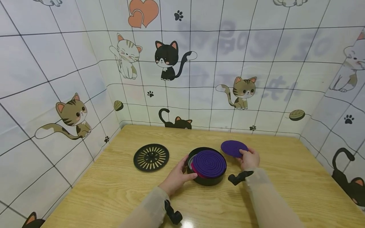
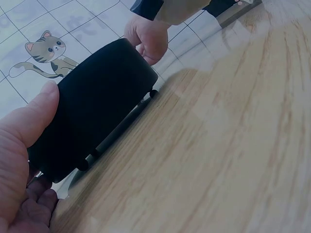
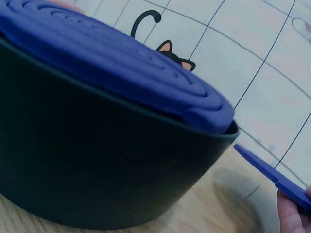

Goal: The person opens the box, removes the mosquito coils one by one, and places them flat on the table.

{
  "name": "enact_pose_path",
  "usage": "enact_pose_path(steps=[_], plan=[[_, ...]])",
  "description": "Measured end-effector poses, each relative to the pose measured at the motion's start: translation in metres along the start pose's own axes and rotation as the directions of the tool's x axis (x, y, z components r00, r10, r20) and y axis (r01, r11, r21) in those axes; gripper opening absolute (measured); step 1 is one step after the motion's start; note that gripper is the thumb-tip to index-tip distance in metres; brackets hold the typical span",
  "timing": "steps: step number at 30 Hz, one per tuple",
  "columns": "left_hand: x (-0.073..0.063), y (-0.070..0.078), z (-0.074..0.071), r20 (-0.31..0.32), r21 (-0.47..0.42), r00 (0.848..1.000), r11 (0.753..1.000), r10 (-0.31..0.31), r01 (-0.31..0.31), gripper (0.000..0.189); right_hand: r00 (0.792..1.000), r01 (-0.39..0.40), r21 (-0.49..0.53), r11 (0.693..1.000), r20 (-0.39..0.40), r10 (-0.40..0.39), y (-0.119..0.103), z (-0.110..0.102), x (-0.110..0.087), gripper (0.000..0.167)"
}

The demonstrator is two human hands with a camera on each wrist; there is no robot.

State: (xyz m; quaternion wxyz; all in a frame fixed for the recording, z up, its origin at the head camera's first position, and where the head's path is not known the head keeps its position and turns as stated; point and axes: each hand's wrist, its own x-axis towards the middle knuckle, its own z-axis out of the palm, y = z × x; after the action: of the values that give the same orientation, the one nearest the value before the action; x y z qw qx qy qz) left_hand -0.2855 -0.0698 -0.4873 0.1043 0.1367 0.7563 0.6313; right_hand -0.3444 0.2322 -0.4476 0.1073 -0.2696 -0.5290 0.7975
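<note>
A black round mosquito coil holder (image 1: pixel 209 181) stands on the table, with a purple spiral mosquito coil (image 1: pixel 209 163) lying tilted at its top. Something pink shows under that coil's left edge. My left hand (image 1: pixel 179 175) grips the holder's left side, thumb in front; the left wrist view shows the thumb against the dark wall (image 2: pixel 97 102) and short feet below. To the right of the holder, my right hand (image 1: pixel 249 158) pinches a second flat purple mosquito coil (image 1: pixel 232 148) by its edge. In the right wrist view this coil (image 3: pixel 262 167) appears edge-on, apart from the holder.
A black slotted round lid (image 1: pixel 151 157) with a small centre knob lies flat on the table, left of the holder. The wooden table (image 1: pixel 114 190) meets walls covered with cat-print tiled sheeting (image 1: pixel 199 72) at the back and sides.
</note>
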Motion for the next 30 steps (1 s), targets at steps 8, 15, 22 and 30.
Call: enact_pose_path(steps=[8, 15, 22, 30], plan=[[0.0007, 0.0014, 0.001, 0.005, 0.006, 1.0, 1.0, 0.012, -0.012, 0.096, 0.999, -0.04, 0.055, 0.998, 0.029, 0.039, 0.0054, -0.0024, 0.0028, 0.07], [-0.0005, 0.0018, 0.0013, 0.007, -0.009, 1.0, 1.0, 0.005, -0.005, 0.096, 0.996, -0.068, 0.042, 0.997, 0.055, 0.066, 0.0038, -0.0017, 0.0031, 0.074], [-0.0011, 0.002, 0.0011, 0.008, -0.012, 1.0, 1.0, 0.011, -0.01, 0.095, 0.999, -0.051, -0.12, 0.991, -0.017, 0.049, 0.0028, -0.0038, -0.0008, 0.057], [0.0, -0.0003, 0.0003, 0.006, -0.003, 1.0, 1.0, 0.007, -0.007, 0.096, 0.996, -0.083, -0.089, 0.993, -0.02, 0.081, 0.0019, -0.0048, -0.0049, 0.055]])
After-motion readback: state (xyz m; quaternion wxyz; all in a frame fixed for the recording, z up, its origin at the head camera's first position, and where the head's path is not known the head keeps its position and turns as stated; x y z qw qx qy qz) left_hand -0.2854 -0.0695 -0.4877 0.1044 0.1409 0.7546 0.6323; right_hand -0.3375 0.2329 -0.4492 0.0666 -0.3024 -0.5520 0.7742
